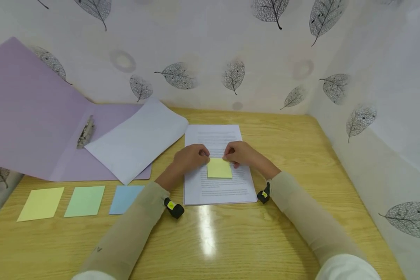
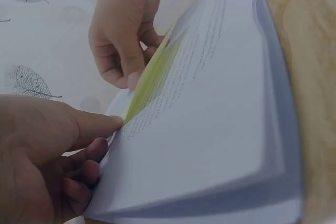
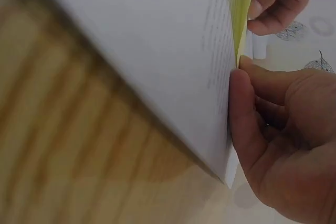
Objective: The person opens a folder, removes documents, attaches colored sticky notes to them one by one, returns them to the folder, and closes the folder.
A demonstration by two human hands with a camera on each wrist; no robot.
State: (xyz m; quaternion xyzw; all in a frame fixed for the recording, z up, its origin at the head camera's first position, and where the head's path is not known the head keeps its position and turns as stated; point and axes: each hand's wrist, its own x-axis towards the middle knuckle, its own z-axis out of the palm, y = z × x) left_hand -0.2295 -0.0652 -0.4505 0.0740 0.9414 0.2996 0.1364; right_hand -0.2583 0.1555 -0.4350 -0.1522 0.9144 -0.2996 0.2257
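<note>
A yellow sticky note [image 1: 219, 168] lies over the middle of a stack of printed sheets [image 1: 227, 194]. My left hand [image 1: 192, 157] pinches its upper left corner, and my right hand [image 1: 243, 153] pinches the upper right one. Both wrist views show the same note edge-on: the yellow note [image 2: 147, 85] slants up from the page in the left one, and the thumb and forefinger of the right hand [image 3: 286, 114] hold its corner in the other. The rest of my left hand's fingers [image 2: 79, 192] curl beneath the thumb, beside the paper's edge.
Yellow [image 1: 41, 204], green [image 1: 84, 201] and blue [image 1: 126, 199] sticky notes lie in a row at the left. Behind them an open purple folder [image 1: 31, 109] with a metal clip [image 1: 86, 133] bears loose white sheets [image 1: 140, 140]. Leaf-patterned walls [image 1: 203, 46] border the wooden table [image 1: 294, 147].
</note>
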